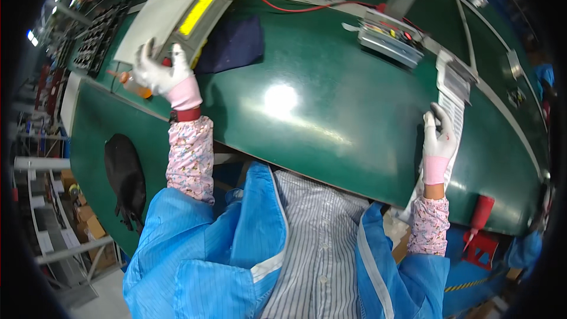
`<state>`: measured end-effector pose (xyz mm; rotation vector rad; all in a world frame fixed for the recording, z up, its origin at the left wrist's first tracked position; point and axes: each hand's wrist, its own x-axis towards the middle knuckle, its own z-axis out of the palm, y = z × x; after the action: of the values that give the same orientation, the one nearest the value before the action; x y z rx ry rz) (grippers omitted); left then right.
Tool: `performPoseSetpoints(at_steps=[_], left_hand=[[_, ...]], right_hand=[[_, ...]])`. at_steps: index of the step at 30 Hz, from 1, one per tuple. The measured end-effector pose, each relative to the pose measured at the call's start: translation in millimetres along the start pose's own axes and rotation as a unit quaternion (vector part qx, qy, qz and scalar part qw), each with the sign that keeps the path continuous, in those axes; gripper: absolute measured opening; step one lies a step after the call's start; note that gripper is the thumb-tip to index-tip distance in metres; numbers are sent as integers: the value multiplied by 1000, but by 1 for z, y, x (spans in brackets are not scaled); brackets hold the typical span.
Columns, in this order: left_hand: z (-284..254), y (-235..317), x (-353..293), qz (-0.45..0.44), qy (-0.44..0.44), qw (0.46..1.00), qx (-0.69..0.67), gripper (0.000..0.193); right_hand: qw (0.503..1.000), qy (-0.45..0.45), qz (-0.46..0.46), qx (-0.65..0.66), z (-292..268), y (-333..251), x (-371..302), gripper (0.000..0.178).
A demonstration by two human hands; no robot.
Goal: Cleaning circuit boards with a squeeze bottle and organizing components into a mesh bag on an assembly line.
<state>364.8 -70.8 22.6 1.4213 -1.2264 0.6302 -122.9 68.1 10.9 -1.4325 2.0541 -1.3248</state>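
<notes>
- The green worktable (342,136) spans the scene, with a wide bare stretch between the two hands.
- The pale instrument box (155,23), with a yellow display, stands at the far left. Its long axis runs from near left to far right. The left hand is much the nearer one, at the box's near end; the box extends away beyond its fingertips.
- The white printed strip (452,99) lies at the right, long axis running near to far, its far end leaning right. It passes beneath the right hand and extends beyond its fingertips.
- The dark blue cloth (236,44) lies right of the box, beyond the left hand and apart from it.
- The left hand (165,77), gloved, has thumb and fingers spread well apart. Blur and overlap hide whether it touches the box; no grasp shows.
- The right hand (439,136), gloved, has fingers loosely curled, a slight gap at the tips. Whether it presses or pinches the strip, I cannot tell.
- A small orange item (145,91) sits just left of the left palm; contact is unclear.
</notes>
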Motion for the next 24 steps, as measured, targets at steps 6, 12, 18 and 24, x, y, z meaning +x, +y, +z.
performPoseSetpoints(at_steps=[6, 12, 18, 24], left_hand=[[-5, 111, -27, 18, -109, 974, -200, 38], [1, 189, -91, -59, -440, 777, -447, 35], [-39, 272, -131, 3, -695, 539, -477, 39], [-40, 329, -186, 318, -525, 579, -537, 36]], right_hand=[[988, 105, -49, -99, -68, 14, -40, 28], [960, 199, 102, -168, -124, 43, -134, 31], [961, 108, 248, 62, -110, 27, -182, 38], [942, 135, 256, 167, -115, 35, -187, 42]])
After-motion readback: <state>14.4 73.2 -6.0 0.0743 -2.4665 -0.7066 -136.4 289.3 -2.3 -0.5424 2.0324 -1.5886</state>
